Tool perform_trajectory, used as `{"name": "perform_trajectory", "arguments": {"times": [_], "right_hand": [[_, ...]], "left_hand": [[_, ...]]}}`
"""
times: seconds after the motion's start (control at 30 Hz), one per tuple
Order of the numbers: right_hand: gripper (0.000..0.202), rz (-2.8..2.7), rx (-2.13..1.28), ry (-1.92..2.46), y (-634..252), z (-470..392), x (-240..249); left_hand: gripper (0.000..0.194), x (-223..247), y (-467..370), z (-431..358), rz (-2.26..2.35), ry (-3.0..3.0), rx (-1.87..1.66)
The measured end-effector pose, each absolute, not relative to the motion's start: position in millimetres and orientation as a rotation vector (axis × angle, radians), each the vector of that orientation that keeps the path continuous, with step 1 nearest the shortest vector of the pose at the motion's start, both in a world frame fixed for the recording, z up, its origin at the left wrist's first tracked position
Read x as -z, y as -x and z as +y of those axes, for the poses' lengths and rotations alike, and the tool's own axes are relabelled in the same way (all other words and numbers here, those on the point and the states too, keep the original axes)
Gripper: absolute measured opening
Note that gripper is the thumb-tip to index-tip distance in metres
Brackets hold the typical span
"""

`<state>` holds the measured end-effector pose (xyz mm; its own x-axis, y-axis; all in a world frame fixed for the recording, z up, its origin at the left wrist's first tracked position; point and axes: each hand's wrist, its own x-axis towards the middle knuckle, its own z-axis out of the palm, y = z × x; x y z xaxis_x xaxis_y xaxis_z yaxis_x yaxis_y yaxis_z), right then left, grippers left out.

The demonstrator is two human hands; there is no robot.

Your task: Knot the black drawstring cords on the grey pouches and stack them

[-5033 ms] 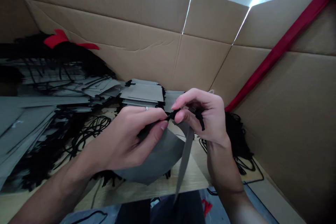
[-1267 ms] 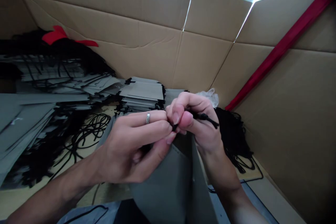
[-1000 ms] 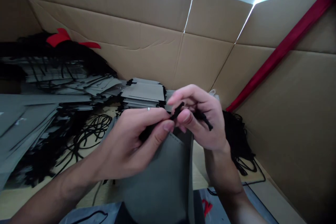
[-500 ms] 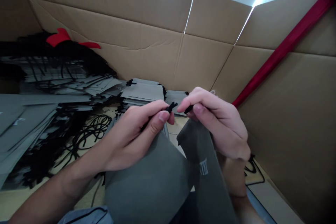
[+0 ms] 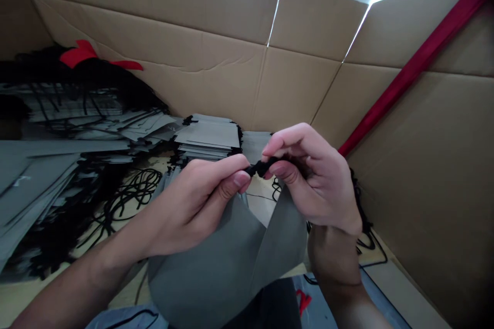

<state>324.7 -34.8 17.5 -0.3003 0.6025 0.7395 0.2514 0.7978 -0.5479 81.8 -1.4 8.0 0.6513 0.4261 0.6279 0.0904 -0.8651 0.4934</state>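
Note:
My left hand [image 5: 200, 198] is closed in a pinch on a short piece of black cord [image 5: 261, 167]. Facing it, my right hand [image 5: 314, 180] pinches the same dark piece between thumb and fingers. The cord looks knotted or doubled in the small gap between my fingertips, though its ends are hidden. Below both hands hangs a bent grey sheet [image 5: 208, 272], perhaps paper or thin card. One side of it runs up toward my right hand, the other toward my left. How cord and sheet join is covered by my fingers.
Stacks of grey sheets [image 5: 208, 133] with black cord at their edges lie ahead and to the left. Loose black cords [image 5: 131, 190] are tangled on the floor. Brown cardboard walls [image 5: 193, 67] surround the space, a dark red strip [image 5: 409, 72] slanting along the right.
My right hand has moved left, and its fingers now meet the cord at my left fingertips. The sheet's right part, with its white print, has swung out of sight.

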Motion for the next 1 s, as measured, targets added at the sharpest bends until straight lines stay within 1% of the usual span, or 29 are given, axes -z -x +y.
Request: {"name": "perform_trajectory", "arguments": {"times": [0.1,0.53,0.77,0.87,1.0], "right_hand": [[0.016,-1.887,-0.408,0.644,-325,-35,-18],[0.012,-1.927,-0.334,0.642,-325,-36,-18],[0.028,-1.932,-0.453,0.636,-324,-35,-20],[0.023,-1.872,-0.446,0.639,-319,-33,-19],[0.018,-1.862,-0.444,0.702,-315,-30,-18]], "left_hand": [[0.031,-6,-83,1,0.391,-2.488,-1.102],[0.032,-3,-81,0,0.388,-2.527,-1.172],[0.031,-6,-83,0,0.394,-2.538,-1.146],[0.030,-8,-84,-2,0.407,-2.575,-1.133],[0.022,-9,-87,-4,0.444,-2.624,-1.205]]}}
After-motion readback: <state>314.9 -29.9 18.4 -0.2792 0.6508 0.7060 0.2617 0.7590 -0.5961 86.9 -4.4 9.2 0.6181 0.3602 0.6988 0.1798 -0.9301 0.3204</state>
